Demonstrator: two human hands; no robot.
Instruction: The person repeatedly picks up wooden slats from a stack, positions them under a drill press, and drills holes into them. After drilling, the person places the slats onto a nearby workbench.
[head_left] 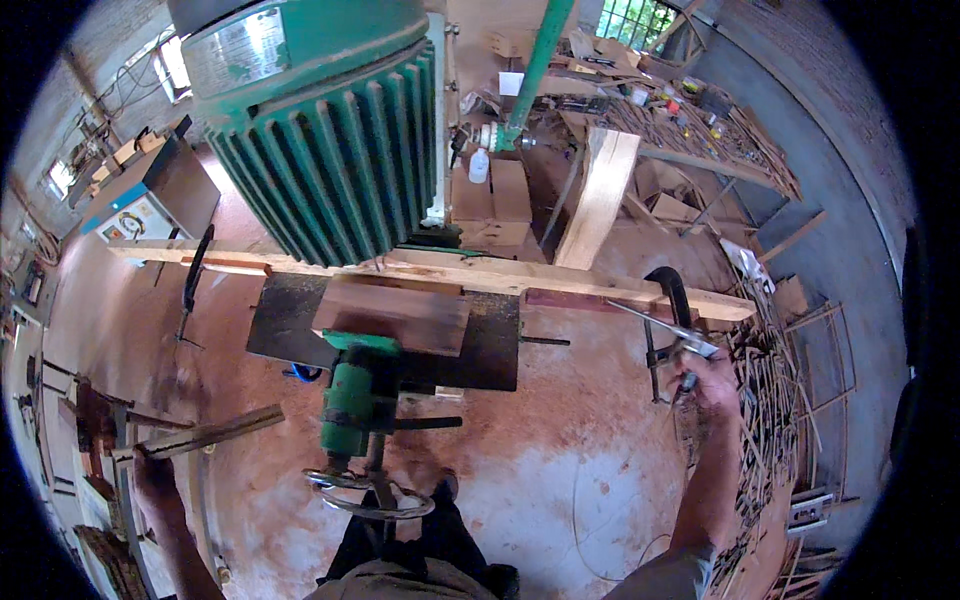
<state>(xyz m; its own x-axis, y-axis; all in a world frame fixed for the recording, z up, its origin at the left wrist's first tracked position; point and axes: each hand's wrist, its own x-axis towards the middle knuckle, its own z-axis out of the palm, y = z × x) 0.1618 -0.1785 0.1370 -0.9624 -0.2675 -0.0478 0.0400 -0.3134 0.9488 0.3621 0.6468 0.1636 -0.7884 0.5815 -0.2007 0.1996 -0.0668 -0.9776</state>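
My left hand [158, 482], low on the left, is closed around one end of a wooden strip [225, 428], whose other end points toward the machine. My right hand [708, 378] grips what looks like an air blow gun [690, 340], its thin metal nozzle pointing up and left toward a long pale beam [480, 272]. Between my hands stands a green machine with a large ribbed motor [330, 150]. A reddish-brown wood block [395, 312] rests on its dark table [490, 345], against the green clamp jaw [360, 342].
A metal handwheel [370, 497] sits just before my legs. Black clamps [672, 290] grip both ends of the beam. Stacked wood [100, 490] stands by my left arm, and thin offcuts [760, 450] pile up on the right. A cluttered bench [700, 130] is behind.
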